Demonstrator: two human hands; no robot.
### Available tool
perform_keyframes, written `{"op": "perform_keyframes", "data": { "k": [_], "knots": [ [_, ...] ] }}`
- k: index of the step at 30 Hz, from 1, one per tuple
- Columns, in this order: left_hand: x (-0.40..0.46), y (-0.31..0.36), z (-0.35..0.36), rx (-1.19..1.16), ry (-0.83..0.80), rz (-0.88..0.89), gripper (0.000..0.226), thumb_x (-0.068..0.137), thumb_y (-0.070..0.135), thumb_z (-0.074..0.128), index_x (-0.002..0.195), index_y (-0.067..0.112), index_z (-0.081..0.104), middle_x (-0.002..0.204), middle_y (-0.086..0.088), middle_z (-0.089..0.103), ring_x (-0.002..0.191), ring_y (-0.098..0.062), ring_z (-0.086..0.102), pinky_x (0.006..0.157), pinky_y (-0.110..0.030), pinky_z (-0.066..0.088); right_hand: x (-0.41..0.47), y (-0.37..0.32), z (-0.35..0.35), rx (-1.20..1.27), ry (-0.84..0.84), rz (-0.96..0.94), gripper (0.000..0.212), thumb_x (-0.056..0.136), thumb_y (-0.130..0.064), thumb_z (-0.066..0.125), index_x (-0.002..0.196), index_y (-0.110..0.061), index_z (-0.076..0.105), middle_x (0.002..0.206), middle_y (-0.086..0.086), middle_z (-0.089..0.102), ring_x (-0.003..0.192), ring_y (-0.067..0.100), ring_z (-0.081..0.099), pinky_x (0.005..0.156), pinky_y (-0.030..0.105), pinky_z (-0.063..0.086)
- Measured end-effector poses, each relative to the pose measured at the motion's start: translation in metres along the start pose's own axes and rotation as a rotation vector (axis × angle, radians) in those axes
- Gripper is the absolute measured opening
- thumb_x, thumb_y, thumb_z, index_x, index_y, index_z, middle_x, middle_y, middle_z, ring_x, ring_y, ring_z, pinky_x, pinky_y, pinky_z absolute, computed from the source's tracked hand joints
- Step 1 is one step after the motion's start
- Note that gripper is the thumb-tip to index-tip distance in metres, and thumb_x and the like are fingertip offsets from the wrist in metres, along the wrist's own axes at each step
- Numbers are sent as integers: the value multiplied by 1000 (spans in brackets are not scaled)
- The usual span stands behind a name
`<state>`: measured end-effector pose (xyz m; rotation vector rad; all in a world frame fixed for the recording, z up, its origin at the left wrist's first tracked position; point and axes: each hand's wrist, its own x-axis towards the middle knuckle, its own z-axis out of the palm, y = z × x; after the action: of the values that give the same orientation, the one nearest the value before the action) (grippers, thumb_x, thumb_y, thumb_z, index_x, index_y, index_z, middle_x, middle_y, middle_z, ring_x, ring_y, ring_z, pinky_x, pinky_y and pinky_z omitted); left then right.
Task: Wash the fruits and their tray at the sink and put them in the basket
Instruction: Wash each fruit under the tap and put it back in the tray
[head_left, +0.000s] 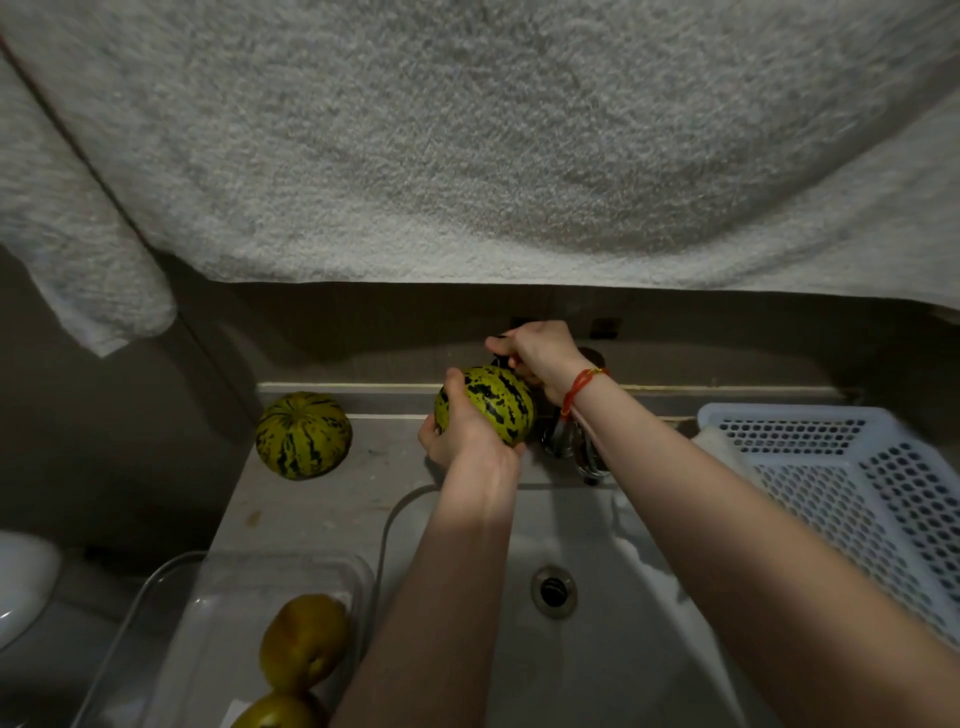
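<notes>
My left hand (470, 431) curls around a striped green melon (488, 402), holding it above the far rim of the sink (613, 525), just beside the tap (569, 441). My right hand (540, 353) reaches past it and grips a dark tap handle at the wall; my fingers are closed round it. A second striped melon (303, 434) sits on the surface (322, 509) to the far left, well apart from the basin edge. Near left, a clear tray (208, 623) holds two yellow-green fruits (304, 642), its right wall touching the sink's left rim. The white basket (857, 478) stands on the right, its near-left edge over the basin rim. A towel (467, 145) hangs low overhead. The basin between my forearms lies open around the drain (554, 591).
</notes>
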<state>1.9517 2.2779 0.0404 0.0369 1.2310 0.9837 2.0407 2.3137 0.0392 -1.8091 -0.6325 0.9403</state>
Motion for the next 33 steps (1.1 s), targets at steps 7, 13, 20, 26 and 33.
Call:
{"op": "perform_keyframes", "data": {
  "k": [7, 13, 20, 26, 33],
  "knots": [
    [-1, 3, -3, 14, -21, -32, 60, 79, 42, 70, 130, 20, 47, 130, -17, 49, 111, -42, 52, 83, -61, 48, 1, 2, 1, -59, 23, -34, 17, 78, -18, 75, 73, -15, 59, 62, 0, 51, 54, 9, 45, 50, 19, 35],
    [-3, 0, -9, 39, -111, -79, 61, 80, 48, 66, 130, 19, 47, 130, -17, 50, 113, -42, 52, 79, -59, 46, -5, 1, -1, -72, 37, -79, 27, 77, -20, 76, 98, -7, 67, 91, 7, 61, 91, 18, 57, 91, 29, 48],
    [3, 1, -19, 59, -319, -163, 59, 85, 55, 52, 131, 17, 52, 130, -18, 55, 116, -39, 54, 93, -57, 45, -50, 2, 2, -336, 244, -567, 29, 93, -20, 55, 115, -3, 61, 102, 15, 58, 96, 25, 56, 84, 19, 36],
    [2, 3, -40, -91, -537, -215, 35, 86, 40, 47, 105, 14, 59, 109, -9, 60, 106, -24, 57, 95, -35, 44, -101, 38, 1, -763, -122, -777, 47, 101, -27, 36, 143, -7, 34, 149, 11, 35, 141, 22, 25, 115, 26, 9],
    [-1, -5, -74, 89, -458, -141, 44, 81, 47, 55, 106, 12, 64, 103, -13, 64, 101, -28, 60, 77, -40, 51, -114, 45, 2, -633, -115, -693, 38, 101, -29, 35, 128, -12, 55, 130, 8, 56, 123, 20, 49, 100, 25, 34]
  ]
}}
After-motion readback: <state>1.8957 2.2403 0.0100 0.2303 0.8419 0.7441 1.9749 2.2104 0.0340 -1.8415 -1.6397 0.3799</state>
